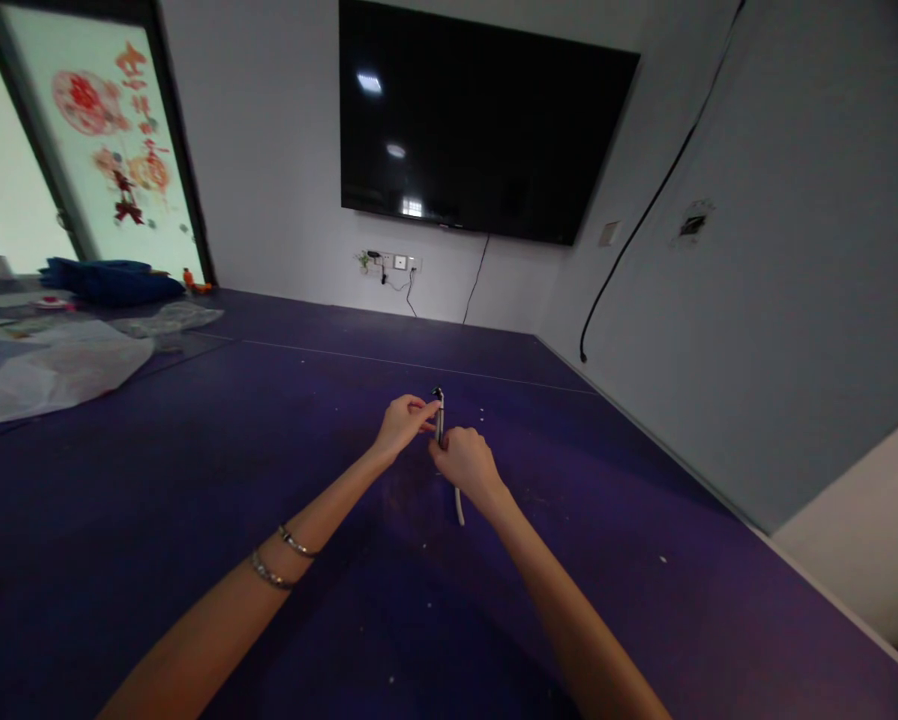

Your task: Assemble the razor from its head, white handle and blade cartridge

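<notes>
Far left, glass door [115, 150] with red and orange decorations, dark frame. Below it, on the purple surface [269, 480], a whitish plastic sheet [63, 375] lies crumpled, blue cloth [111, 283] bunched behind it, small orange item [188, 277] just right of the cloth. Left forearm reaches in from the bottom edge wearing two bracelets [297, 543]. Left hand [404, 424] has thumb and fingertips at the upper part of a thin white strip [440, 428], pinching it; exact finger contact too small to tell. Behind, low on the wall, a row of sockets [400, 262] with plugs and thin dark leads. Strip is near the middle of the view, between the two hands, roughly upright, small dark piece [437, 391] at its top; material unclear. Its pale lower end curves out below the right hand [470, 462], which is closed around the strip lower down, fingers curled, fingertips mostly hidden. Wall-mounted TV [486, 120] above, screen dark with light reflections. Further right, wall switch [609, 234], then black cable [666, 180] hanging down the side wall, then square wall opening [693, 225] with rough edges.
</notes>
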A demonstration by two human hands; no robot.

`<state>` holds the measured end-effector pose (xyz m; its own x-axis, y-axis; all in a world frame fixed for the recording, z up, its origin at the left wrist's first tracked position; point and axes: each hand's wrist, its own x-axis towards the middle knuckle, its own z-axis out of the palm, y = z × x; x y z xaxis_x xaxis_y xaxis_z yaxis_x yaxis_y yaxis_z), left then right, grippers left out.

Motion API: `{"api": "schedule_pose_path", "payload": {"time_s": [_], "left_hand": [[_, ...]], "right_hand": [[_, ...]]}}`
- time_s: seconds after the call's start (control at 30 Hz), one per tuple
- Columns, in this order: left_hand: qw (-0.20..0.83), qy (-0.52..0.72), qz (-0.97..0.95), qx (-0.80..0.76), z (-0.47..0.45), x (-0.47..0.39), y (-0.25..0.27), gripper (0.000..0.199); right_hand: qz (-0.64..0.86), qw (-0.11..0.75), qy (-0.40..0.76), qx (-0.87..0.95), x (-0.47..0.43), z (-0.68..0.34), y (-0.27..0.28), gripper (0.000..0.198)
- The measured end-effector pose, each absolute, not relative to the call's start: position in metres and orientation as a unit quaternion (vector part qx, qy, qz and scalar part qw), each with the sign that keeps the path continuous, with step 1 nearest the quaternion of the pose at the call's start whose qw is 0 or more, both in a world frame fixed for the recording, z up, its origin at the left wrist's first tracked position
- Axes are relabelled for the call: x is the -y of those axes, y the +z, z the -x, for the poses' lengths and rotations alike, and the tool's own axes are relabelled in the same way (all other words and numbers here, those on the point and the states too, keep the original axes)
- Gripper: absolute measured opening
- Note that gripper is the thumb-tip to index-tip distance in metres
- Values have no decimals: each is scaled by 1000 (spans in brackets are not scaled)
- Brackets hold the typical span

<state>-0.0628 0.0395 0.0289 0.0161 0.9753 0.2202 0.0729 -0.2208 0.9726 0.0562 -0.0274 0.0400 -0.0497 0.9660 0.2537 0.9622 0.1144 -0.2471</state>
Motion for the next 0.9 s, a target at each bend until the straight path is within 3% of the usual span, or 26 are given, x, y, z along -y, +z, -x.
{"api": "schedule_pose_path", "payload": {"time_s": [0.33, 0.6, 0.9], "left_hand": [[392, 505, -566, -520, 95, -57, 34, 32], [395, 492, -576, -520, 91, -56, 32, 31], [408, 502, -564, -513, 92, -54, 33, 28]], "right_hand": [[661, 109, 172, 722, 7, -73, 7, 22], [632, 65, 192, 748, 13, -69, 7, 23], [629, 74, 185, 751, 9, -76, 13, 23]]}}
